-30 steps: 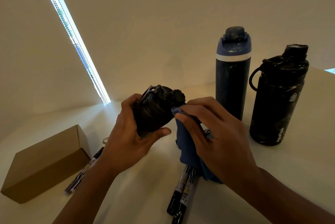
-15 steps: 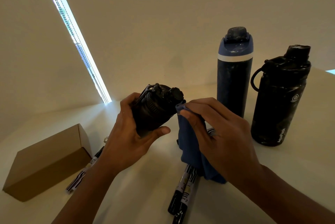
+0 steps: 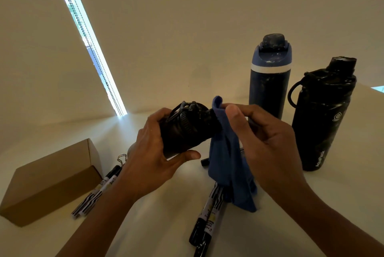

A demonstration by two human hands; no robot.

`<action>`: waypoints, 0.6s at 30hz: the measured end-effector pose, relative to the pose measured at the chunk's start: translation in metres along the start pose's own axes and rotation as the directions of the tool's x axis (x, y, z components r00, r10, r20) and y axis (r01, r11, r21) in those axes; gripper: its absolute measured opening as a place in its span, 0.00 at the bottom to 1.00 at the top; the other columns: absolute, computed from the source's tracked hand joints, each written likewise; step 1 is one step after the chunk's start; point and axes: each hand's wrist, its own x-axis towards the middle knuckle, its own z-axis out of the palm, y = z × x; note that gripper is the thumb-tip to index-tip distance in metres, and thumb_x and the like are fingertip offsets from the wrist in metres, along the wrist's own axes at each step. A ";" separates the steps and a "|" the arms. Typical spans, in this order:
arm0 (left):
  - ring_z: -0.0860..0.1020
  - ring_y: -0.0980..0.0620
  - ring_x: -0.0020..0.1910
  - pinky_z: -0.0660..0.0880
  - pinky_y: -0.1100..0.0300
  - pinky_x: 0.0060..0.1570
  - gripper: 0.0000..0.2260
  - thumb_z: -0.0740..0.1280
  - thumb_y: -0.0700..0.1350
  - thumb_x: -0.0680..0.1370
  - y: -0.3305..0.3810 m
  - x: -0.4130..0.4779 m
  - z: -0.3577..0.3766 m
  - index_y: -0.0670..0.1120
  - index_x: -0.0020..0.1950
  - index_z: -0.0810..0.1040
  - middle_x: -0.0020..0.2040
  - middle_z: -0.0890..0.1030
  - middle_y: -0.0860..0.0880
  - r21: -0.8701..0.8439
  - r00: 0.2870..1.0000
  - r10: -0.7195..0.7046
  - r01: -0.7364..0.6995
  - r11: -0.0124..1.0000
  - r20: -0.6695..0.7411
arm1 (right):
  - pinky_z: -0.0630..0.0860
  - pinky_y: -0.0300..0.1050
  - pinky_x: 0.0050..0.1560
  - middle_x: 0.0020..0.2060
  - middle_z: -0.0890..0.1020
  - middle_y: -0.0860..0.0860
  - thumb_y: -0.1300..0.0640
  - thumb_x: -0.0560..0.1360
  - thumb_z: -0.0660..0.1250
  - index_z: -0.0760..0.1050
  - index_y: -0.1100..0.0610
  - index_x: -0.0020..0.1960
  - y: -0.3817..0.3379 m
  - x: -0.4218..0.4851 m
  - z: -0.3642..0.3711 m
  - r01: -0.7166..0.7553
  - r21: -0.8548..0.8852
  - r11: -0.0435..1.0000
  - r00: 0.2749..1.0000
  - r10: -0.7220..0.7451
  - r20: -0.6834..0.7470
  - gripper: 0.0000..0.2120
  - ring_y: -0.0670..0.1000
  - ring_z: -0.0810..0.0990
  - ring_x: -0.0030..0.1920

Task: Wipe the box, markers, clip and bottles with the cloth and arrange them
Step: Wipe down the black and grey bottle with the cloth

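My left hand (image 3: 153, 159) grips a black bottle (image 3: 185, 130), tilted with its cap pointing to the right, above the table. My right hand (image 3: 264, 142) pinches a blue cloth (image 3: 226, 163) against that cap; the cloth hangs down to the table. A tall navy bottle (image 3: 268, 82) with a blue lid and a black bottle with a loop handle (image 3: 324, 117) stand upright at the right. A brown cardboard box (image 3: 49, 182) lies at the left. Markers (image 3: 97, 192) lie beside the box, more markers (image 3: 207, 215) lie under the cloth. A wire clip (image 3: 121, 158) shows behind my left wrist.
The white table (image 3: 291, 215) meets a pale wall behind the bottles. A bright strip of window blind (image 3: 89, 42) runs diagonally at the upper left. Another dark marker end (image 3: 204, 161) pokes out behind the cloth.
My right hand has lifted the cloth's top edge higher, above the bottle cap, and its thumb now sits on top. The left hand keeps the same grip on the bottle.
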 end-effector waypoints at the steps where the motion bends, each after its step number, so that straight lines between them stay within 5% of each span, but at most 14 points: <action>1: 0.77 0.49 0.65 0.80 0.40 0.59 0.45 0.72 0.77 0.66 0.000 0.000 0.000 0.66 0.75 0.53 0.69 0.72 0.58 -0.009 1.000 -0.008 0.008 1.000 -0.002 | 0.79 0.35 0.48 0.46 0.85 0.52 0.57 0.82 0.63 0.82 0.62 0.58 -0.001 0.002 -0.002 -0.002 0.022 1.000 0.999 0.001 0.037 0.12 0.41 0.84 0.46; 4: 0.77 0.48 0.65 0.80 0.41 0.59 0.46 0.71 0.77 0.66 0.000 0.000 -0.001 0.63 0.75 0.54 0.69 0.73 0.57 -0.015 1.000 -0.019 0.019 1.000 0.000 | 0.80 0.43 0.59 0.56 0.85 0.48 0.58 0.84 0.61 0.83 0.56 0.59 -0.001 0.005 -0.011 0.087 0.123 0.989 0.989 -0.100 0.108 0.12 0.48 0.83 0.60; 12: 0.77 0.49 0.63 0.80 0.41 0.58 0.47 0.70 0.79 0.65 0.001 0.000 -0.001 0.64 0.75 0.52 0.69 0.72 0.57 0.031 0.999 -0.042 0.042 0.999 0.008 | 0.83 0.45 0.55 0.60 0.82 0.46 0.55 0.78 0.72 0.78 0.51 0.66 0.013 0.012 -0.014 0.241 -0.051 0.969 0.953 -0.226 0.203 0.17 0.52 0.81 0.63; 18: 0.72 0.57 0.61 0.78 0.46 0.61 0.43 0.72 0.73 0.69 0.010 -0.004 0.002 0.59 0.76 0.56 0.66 0.69 0.61 0.085 0.999 0.044 -0.045 0.995 0.016 | 0.72 0.25 0.40 0.49 0.83 0.47 0.52 0.73 0.78 0.82 0.57 0.60 0.015 0.009 -0.011 0.415 -0.319 0.852 0.908 -0.412 0.080 0.18 0.33 0.77 0.40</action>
